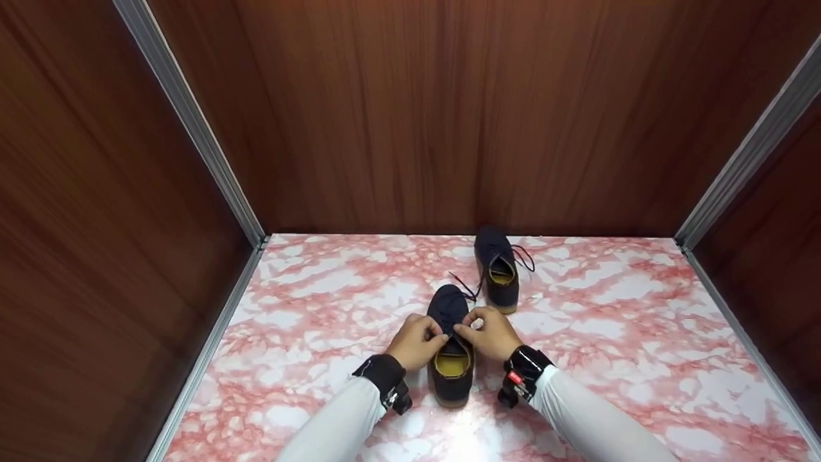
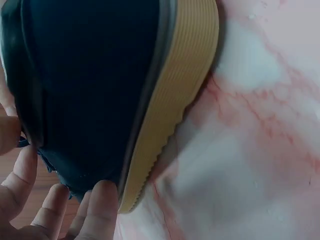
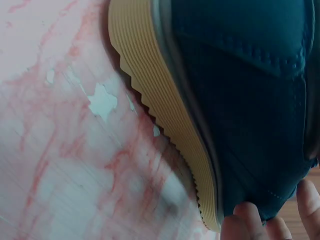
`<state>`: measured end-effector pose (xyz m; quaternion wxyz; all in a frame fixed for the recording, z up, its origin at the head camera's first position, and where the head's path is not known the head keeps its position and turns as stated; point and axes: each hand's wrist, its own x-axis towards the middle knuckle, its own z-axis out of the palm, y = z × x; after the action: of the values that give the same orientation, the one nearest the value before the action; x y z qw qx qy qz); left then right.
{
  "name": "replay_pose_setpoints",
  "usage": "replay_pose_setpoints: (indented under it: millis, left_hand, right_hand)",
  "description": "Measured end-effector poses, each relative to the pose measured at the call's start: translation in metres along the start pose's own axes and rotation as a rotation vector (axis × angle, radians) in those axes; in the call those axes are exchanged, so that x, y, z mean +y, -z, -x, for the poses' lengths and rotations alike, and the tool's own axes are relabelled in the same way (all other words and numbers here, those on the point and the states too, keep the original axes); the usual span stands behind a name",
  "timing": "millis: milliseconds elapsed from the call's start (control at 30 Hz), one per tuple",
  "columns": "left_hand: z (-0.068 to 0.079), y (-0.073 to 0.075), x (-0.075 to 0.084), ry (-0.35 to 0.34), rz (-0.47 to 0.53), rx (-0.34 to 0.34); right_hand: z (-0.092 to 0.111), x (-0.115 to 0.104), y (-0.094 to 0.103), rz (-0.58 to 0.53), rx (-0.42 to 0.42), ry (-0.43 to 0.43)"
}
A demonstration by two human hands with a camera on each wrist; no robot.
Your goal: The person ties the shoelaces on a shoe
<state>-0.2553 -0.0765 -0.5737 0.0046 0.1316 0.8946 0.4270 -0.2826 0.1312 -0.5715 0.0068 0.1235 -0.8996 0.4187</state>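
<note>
Over the nearer lace-up shoe, your left hand and right hand pinch its lace, seemingly tying; next likely needs even tension.

The surface is patterned in marbled red and white, and is marked by a few small pale patches. It is enclosed by dark wood-grained panels, with the corners and side edges trimmed by grey metal strips. Near the back panel, a dark, yellow-lined shoe is placed upright, its lace looped to the right.
</note>
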Motion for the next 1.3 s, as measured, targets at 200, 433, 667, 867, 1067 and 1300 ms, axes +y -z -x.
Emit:
replay_pose_setpoints:
  millis: [200, 433, 667, 867, 1067, 1300]
  left_hand:
    - [-0.003, -0.001, 0.001, 0.024, -0.010, 0.000]
    - [-0.007, -0.001, 0.003, -0.014, -0.074, 0.029]
    - [-0.009, 0.001, 0.002, -0.013, -0.024, 0.006]
    - [-0.007, 0.006, -0.001, -0.022, 0.058, -0.035]
    - [-0.007, 0.011, -0.005, 0.013, 0.170, -0.103]
    - [-0.004, 0.018, -0.005, 0.094, 0.265, -0.089]
  right_hand:
    - [-0.003, -0.001, 0.002, 0.018, -0.014, 0.007]
    - [-0.006, 0.001, 0.001, -0.037, -0.076, 0.025]
    - [-0.009, 0.003, -0.003, -0.050, -0.040, 0.043]
    - [-0.012, 0.000, -0.005, -0.022, -0.064, 0.026]
    - [-0.010, -0.004, -0.002, -0.106, -0.146, -0.069]
    - [-0.010, -0.009, 0.010, -0.081, -0.152, -0.023]
